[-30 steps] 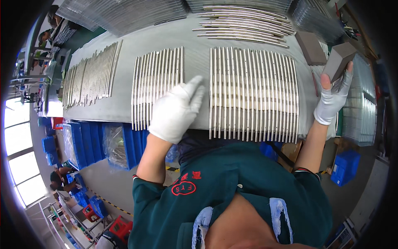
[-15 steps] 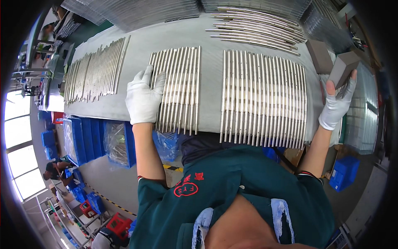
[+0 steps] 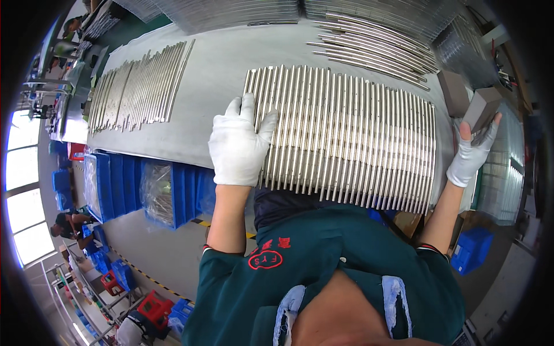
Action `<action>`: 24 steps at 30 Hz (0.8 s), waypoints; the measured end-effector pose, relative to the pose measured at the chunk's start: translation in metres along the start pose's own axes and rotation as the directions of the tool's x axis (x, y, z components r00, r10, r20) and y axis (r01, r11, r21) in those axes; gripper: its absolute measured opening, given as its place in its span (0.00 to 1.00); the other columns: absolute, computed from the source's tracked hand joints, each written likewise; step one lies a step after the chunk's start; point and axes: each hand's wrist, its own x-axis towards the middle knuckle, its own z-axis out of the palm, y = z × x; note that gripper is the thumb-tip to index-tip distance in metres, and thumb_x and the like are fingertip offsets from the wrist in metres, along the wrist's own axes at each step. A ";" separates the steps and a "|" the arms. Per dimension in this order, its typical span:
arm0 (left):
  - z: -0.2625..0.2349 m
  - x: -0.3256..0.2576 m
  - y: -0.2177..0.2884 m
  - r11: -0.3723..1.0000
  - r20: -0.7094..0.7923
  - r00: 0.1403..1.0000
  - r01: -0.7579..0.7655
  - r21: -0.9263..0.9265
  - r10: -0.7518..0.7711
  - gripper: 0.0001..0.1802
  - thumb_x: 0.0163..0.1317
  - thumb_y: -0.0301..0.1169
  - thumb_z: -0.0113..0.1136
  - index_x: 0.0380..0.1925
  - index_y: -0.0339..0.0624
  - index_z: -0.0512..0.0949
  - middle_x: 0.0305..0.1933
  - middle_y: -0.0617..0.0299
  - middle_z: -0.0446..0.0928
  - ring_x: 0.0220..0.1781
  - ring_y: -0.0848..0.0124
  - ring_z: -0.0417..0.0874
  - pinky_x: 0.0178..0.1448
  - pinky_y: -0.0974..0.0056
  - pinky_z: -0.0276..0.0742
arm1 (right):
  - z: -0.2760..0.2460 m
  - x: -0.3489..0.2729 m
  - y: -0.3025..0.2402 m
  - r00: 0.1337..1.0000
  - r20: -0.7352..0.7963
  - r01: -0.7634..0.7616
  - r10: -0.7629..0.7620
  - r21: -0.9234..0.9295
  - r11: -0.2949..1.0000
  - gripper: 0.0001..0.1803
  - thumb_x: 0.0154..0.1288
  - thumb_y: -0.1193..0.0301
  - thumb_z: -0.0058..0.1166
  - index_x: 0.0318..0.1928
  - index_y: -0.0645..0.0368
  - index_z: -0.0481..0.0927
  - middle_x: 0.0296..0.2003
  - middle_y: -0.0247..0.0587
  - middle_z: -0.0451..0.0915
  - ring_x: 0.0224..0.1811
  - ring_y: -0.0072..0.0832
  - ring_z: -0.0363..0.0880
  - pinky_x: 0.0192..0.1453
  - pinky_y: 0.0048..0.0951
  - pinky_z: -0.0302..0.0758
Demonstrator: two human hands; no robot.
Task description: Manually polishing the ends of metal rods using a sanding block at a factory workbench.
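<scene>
Item: row of metal rods, laid side by side on the grey table.

Change: half a second ago this row stood as two groups with a gap between; now it reads as one closed bank, so the left group appears pushed across and merged.

Left hand: white-gloved, flat and open, fingers spread, pressing on the row's left end; grips nothing.

Right hand: white-gloved, closed around a grey rectangular block, held just off the row's right end as before.

Other stock: a second rod batch well to the row's left; loose rods beyond the row.

Packages: a brown box beside the block; blue bins below the row's left end.
</scene>
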 end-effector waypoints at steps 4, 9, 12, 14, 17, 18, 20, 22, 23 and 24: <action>-0.011 -0.011 -0.016 0.976 0.000 0.993 -0.115 -0.184 0.117 0.30 0.53 0.50 0.62 0.50 0.41 0.74 0.52 0.48 0.75 0.44 0.50 0.77 0.48 0.54 0.75 | -0.003 0.001 0.004 1.000 0.004 0.030 -0.030 -0.028 0.999 0.46 0.56 0.69 0.65 0.70 0.61 0.50 0.68 0.45 0.56 0.68 0.33 0.56 0.71 0.32 0.50; -0.022 -0.039 -0.043 0.893 0.066 0.937 -0.304 -0.331 0.343 0.41 0.40 0.55 0.68 0.54 0.44 0.72 0.56 0.50 0.72 0.55 0.48 0.73 0.58 0.50 0.68 | -0.005 0.002 0.005 0.999 -0.010 0.041 -0.042 -0.074 0.996 0.46 0.58 0.65 0.63 0.70 0.63 0.51 0.68 0.45 0.56 0.68 0.32 0.56 0.71 0.31 0.50; -0.026 -0.053 -0.042 0.908 0.195 0.902 -0.333 -0.255 0.385 0.53 0.27 0.62 0.69 0.58 0.52 0.70 0.62 0.53 0.66 0.62 0.47 0.65 0.65 0.37 0.55 | -0.003 0.002 0.004 1.000 0.000 0.013 -0.013 -0.054 0.998 0.45 0.58 0.70 0.64 0.69 0.63 0.51 0.68 0.46 0.56 0.68 0.33 0.56 0.72 0.33 0.50; -0.020 -0.055 -0.039 0.915 0.172 0.907 -0.349 -0.201 0.383 0.53 0.24 0.61 0.70 0.58 0.54 0.70 0.61 0.54 0.66 0.61 0.47 0.65 0.64 0.37 0.56 | -0.002 0.002 0.004 1.000 0.010 0.002 -0.002 -0.032 0.999 0.45 0.58 0.70 0.63 0.69 0.63 0.51 0.67 0.46 0.56 0.68 0.33 0.56 0.72 0.32 0.50; -0.018 -0.047 -0.038 0.913 0.189 0.899 -0.362 -0.187 0.395 0.55 0.23 0.62 0.68 0.58 0.54 0.69 0.61 0.52 0.66 0.61 0.45 0.65 0.64 0.38 0.56 | 0.000 0.003 0.006 1.000 0.020 0.008 -0.007 -0.045 0.999 0.45 0.58 0.70 0.64 0.69 0.63 0.51 0.67 0.45 0.56 0.68 0.33 0.57 0.72 0.32 0.50; -0.019 -0.044 -0.037 0.909 0.213 0.888 -0.372 -0.191 0.408 0.56 0.23 0.64 0.66 0.59 0.53 0.68 0.61 0.51 0.66 0.61 0.44 0.66 0.64 0.39 0.57 | -0.001 0.003 0.007 1.000 0.023 0.005 -0.004 -0.047 0.999 0.44 0.58 0.70 0.63 0.69 0.63 0.51 0.67 0.45 0.56 0.68 0.33 0.57 0.72 0.32 0.50; -0.019 -0.041 -0.038 0.905 0.205 0.887 -0.376 -0.199 0.414 0.56 0.23 0.64 0.66 0.59 0.53 0.68 0.61 0.51 0.66 0.61 0.44 0.66 0.64 0.39 0.56 | -0.001 0.003 0.009 1.000 0.025 0.005 -0.004 -0.051 0.999 0.44 0.58 0.71 0.63 0.69 0.63 0.51 0.67 0.45 0.56 0.68 0.33 0.57 0.71 0.32 0.50; -0.018 -0.041 -0.038 0.901 0.197 0.886 -0.380 -0.208 0.420 0.56 0.23 0.63 0.67 0.59 0.53 0.68 0.61 0.51 0.66 0.61 0.44 0.66 0.64 0.39 0.56 | 0.000 0.002 0.010 1.000 0.021 -0.001 0.002 -0.018 1.000 0.44 0.58 0.71 0.63 0.69 0.63 0.51 0.67 0.45 0.57 0.67 0.33 0.57 0.71 0.32 0.50; -0.017 -0.042 -0.038 0.903 0.204 0.885 -0.380 -0.202 0.418 0.56 0.24 0.65 0.65 0.60 0.52 0.68 0.62 0.49 0.65 0.62 0.43 0.65 0.65 0.38 0.55 | -0.001 0.003 0.011 1.000 0.021 0.000 0.000 -0.019 1.000 0.44 0.58 0.71 0.63 0.69 0.63 0.51 0.67 0.45 0.57 0.67 0.33 0.57 0.71 0.32 0.50; -0.017 -0.042 -0.038 0.904 0.211 0.884 -0.380 -0.196 0.417 0.57 0.25 0.67 0.63 0.60 0.52 0.67 0.62 0.48 0.64 0.62 0.42 0.64 0.65 0.38 0.54 | -0.001 0.003 0.011 1.000 0.024 0.001 -0.001 -0.034 0.999 0.44 0.58 0.71 0.63 0.69 0.63 0.51 0.67 0.45 0.57 0.67 0.33 0.57 0.71 0.32 0.50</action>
